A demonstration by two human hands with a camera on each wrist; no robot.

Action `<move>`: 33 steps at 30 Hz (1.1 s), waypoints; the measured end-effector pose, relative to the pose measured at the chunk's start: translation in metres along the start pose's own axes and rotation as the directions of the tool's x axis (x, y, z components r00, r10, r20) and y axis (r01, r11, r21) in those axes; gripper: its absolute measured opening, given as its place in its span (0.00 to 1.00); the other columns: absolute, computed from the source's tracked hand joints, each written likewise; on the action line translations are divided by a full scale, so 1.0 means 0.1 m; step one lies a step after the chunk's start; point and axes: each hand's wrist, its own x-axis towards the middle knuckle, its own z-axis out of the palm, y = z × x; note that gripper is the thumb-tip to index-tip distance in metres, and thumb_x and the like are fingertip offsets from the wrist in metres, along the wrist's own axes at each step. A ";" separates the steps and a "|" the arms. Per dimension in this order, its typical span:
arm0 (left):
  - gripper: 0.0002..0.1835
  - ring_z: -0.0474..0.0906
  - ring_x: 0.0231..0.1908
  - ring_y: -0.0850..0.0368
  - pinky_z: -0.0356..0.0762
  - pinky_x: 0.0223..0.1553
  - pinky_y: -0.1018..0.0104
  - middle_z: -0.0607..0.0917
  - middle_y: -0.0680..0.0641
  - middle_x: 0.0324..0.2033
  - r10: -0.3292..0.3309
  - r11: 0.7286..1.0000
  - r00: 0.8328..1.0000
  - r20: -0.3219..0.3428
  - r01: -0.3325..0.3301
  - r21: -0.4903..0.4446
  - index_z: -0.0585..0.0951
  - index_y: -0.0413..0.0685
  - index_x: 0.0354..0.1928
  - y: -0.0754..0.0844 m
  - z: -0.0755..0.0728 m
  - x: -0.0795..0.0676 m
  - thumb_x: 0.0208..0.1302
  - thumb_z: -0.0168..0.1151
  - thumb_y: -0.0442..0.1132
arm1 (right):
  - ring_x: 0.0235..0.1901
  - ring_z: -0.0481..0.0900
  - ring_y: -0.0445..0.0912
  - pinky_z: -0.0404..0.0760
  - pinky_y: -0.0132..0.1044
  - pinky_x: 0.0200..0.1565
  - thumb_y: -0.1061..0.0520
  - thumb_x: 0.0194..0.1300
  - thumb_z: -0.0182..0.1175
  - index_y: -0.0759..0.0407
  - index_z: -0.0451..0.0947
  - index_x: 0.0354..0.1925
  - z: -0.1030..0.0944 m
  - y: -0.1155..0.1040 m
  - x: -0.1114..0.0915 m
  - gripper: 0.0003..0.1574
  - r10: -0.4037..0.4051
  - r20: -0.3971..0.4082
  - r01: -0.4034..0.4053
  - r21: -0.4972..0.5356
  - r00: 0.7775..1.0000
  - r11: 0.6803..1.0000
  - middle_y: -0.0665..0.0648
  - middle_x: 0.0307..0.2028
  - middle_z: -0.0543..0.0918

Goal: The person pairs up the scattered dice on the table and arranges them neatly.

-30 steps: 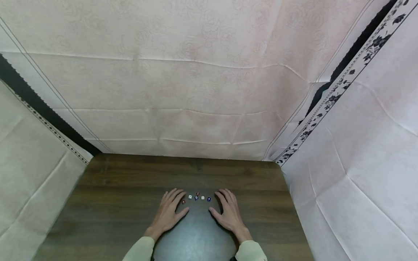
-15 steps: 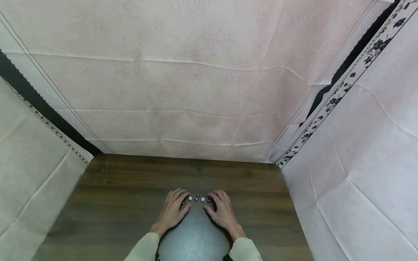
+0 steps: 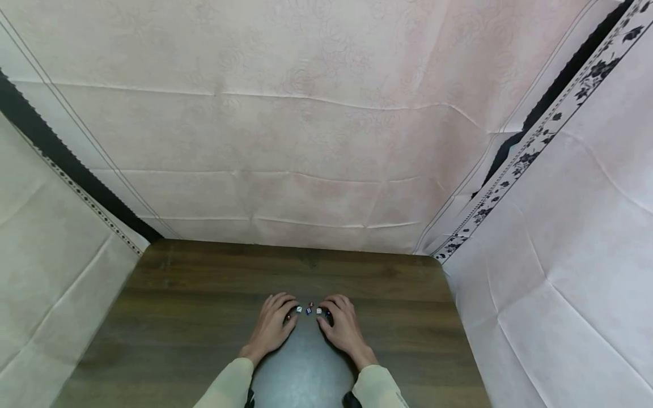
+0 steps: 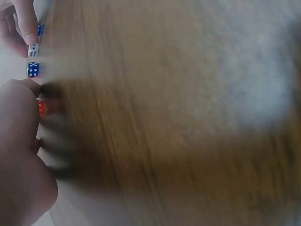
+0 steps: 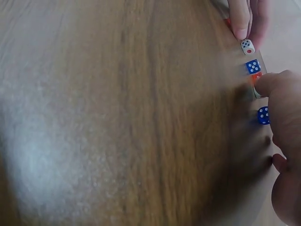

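Several small dice lie on the wooden table between my two hands. In the head view my left hand (image 3: 274, 324) rests at the left end, its thumb and index finger curved apart around a red die (image 3: 288, 317), with a white die (image 3: 299, 309) by its fingertips. My right hand (image 3: 344, 326) mirrors it: a blue die (image 3: 328, 314) lies inside its curve, and another white die (image 3: 318, 310) sits at its fingertips. Between the hands are a blue die (image 3: 308, 311) and a red die (image 3: 311, 305). Neither hand visibly pinches a die.
The brown wooden table (image 3: 214, 277) reflects light in front of the body. Pale cloth (image 3: 306, 141) hangs behind it, with more cloth at the left (image 3: 56, 283) and right (image 3: 561, 255). Dark gaps show between the cloths.
Both hands have moved inward toward each other, and their thumbs and index fingers have come closer around the outer dice. The dice have stayed in about the same arrangement.
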 end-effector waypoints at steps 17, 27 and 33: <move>0.12 0.80 0.73 0.33 0.66 0.79 0.21 0.90 0.41 0.63 -0.008 0.999 1.000 -0.008 0.007 -0.046 0.93 0.49 0.56 -0.03 0.07 0.04 0.74 0.78 0.39 | 0.64 0.83 0.56 0.81 0.59 0.69 0.55 0.73 0.78 0.53 0.93 0.49 0.02 0.01 0.05 0.08 0.018 0.017 -0.018 0.008 1.000 1.000 0.55 0.57 0.90; 0.11 0.80 0.73 0.33 0.66 0.79 0.21 0.90 0.41 0.63 -0.015 0.998 1.000 -0.013 0.014 -0.057 0.93 0.50 0.54 -0.03 0.08 0.03 0.74 0.79 0.40 | 0.63 0.83 0.55 0.81 0.59 0.69 0.55 0.74 0.78 0.52 0.92 0.47 0.02 0.01 0.04 0.07 0.032 0.008 -0.032 0.018 0.999 0.999 0.55 0.57 0.90; 0.11 0.79 0.74 0.33 0.65 0.79 0.21 0.89 0.42 0.64 -0.023 0.998 1.000 -0.009 0.023 -0.056 0.92 0.50 0.55 -0.02 0.08 0.02 0.75 0.78 0.40 | 0.63 0.83 0.56 0.82 0.59 0.67 0.58 0.72 0.79 0.55 0.93 0.47 -0.03 -0.03 0.01 0.07 0.017 -0.040 -0.014 0.054 0.999 0.998 0.57 0.56 0.90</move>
